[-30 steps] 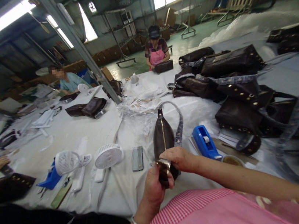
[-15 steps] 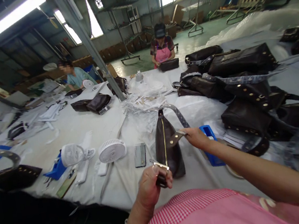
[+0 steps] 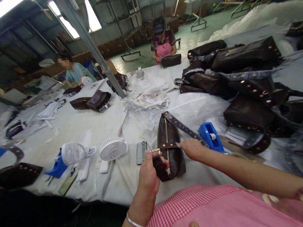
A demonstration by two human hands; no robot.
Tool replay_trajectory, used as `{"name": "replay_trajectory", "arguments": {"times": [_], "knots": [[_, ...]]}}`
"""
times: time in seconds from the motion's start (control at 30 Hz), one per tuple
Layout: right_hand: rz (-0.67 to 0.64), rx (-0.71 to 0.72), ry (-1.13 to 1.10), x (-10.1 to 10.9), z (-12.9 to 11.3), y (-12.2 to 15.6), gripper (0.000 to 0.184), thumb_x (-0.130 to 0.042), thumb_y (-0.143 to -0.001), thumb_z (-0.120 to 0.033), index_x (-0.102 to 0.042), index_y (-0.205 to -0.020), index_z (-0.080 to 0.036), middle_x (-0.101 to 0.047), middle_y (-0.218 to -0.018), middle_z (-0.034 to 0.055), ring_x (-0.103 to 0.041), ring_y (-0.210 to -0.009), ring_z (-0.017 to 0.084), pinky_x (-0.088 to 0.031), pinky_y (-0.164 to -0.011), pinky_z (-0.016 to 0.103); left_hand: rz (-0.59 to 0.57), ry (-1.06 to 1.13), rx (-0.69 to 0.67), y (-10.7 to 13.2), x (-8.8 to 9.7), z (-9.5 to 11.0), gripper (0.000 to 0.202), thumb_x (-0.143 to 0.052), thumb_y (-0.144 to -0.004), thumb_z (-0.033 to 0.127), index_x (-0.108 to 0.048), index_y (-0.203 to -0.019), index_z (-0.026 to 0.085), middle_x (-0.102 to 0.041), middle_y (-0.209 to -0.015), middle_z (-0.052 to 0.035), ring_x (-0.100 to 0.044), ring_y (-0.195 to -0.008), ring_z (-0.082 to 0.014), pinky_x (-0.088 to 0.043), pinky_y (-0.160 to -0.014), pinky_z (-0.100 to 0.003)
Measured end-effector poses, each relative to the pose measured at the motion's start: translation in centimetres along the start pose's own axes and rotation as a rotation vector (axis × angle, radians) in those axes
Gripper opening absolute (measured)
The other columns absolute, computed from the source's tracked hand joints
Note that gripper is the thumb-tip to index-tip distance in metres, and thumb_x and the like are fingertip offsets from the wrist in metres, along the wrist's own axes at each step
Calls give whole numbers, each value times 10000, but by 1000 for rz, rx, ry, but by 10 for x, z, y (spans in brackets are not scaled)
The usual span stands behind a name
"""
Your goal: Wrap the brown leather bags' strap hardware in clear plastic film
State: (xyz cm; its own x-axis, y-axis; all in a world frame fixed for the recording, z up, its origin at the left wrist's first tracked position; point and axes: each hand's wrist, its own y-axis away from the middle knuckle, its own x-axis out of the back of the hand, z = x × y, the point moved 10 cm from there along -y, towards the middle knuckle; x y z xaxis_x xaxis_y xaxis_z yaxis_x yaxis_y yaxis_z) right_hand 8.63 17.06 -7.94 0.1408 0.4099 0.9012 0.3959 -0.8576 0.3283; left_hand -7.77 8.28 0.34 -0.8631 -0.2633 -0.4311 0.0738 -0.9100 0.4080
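- Head view: left hand point(image 3: 148, 174) grips the gold buckle point(image 3: 155, 151).
- Right hand point(image 3: 192, 150) pinches the studded strap point(image 3: 170, 145) across the dark bag point(image 3: 177, 162).
- Phone point(image 3: 141, 152) lies nearby.

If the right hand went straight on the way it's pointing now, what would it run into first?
The right hand would probably meet the dark brown, gold-zippered leather bag first, though this single view leaves the depth unclear.
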Motion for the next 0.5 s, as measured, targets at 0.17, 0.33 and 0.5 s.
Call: {"name": "replay_trajectory", "arguments": {"times": [0.17, 0.33, 0.5], "knots": [[-111, -22, 111, -44, 3, 33, 292, -427, -905, -84, -639, -1105, -77, -703, -1036, 248, -691, -983, 324, -518, -833, 433, 94, 77, 82, -8, 8, -7, 424, -464, -934, 544, -584, -975, 139, -657, -679, -48, -677, -660, -195, -574, -642, -337], [-325, 116, 67, -71, 1, 76, 279, -679, -737, -160, -716, -1012, -140, -729, -962, 173, -705, -907, 310, -526, -763, 373, 62, 71, 107, -12, 2, -11, 451, -459, -926, 567, -586, -1008, 142, -676, -726, -61, -680, -650, -196, -569, -634, -338], [-85, 348, -579, 17, -31, 76, 335, -604, -844, -373, -708, -1094, -177, -717, -993, 92, -661, -865, 208, -496, -759, 295, -42, -47, 42, -12, -22, -14, 604, -465, -888, 645, -585, -1183, 132, -667, -723, -41, -614, -542, -152, -527, -558, -294]]}}
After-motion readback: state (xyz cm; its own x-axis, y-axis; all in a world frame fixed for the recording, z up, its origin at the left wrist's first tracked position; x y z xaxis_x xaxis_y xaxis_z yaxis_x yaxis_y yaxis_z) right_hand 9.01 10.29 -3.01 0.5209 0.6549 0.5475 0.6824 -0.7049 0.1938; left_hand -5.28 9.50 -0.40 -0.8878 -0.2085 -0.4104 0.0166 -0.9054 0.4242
